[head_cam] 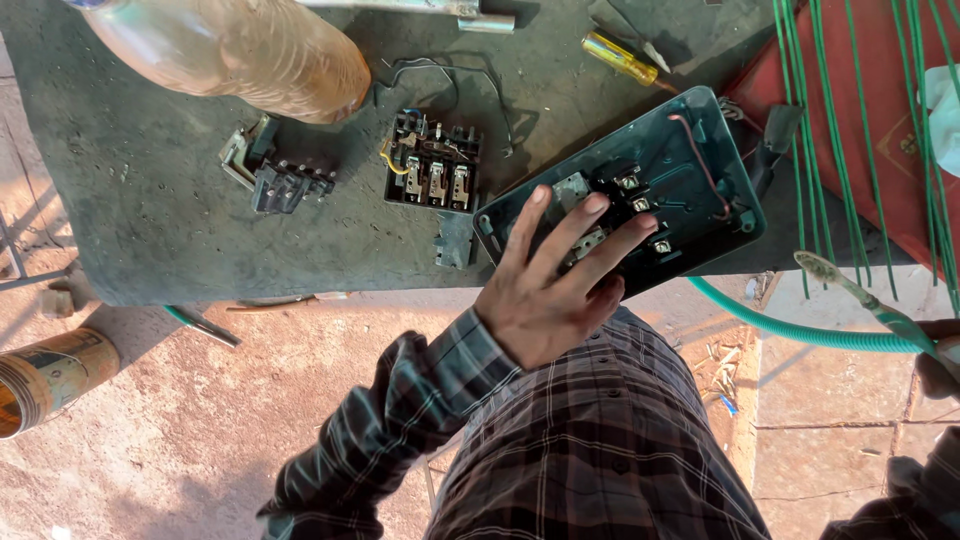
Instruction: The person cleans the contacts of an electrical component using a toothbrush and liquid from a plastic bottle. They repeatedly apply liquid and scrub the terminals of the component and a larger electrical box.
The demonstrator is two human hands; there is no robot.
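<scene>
My left hand [548,290] rests with spread fingers on the near end of a teal metal switch box [700,150] that lies open on the dark workbench [150,220]. Inside the box are black contact blocks with metal screws [640,195] and a red wire [700,150]. My right hand [940,365] shows only partly at the right edge, closed around the green handle of a worn toothbrush [835,275]. The brush head points left and hovers just off the bench, near the box.
A black terminal block [432,172], a second black part [280,182] and a small dark piece [455,243] lie left of the box. Behind are a plastic bottle [240,50] and a yellow-handled screwdriver [620,58]. Green hose [790,325], green rods [850,120], a tin can [45,375].
</scene>
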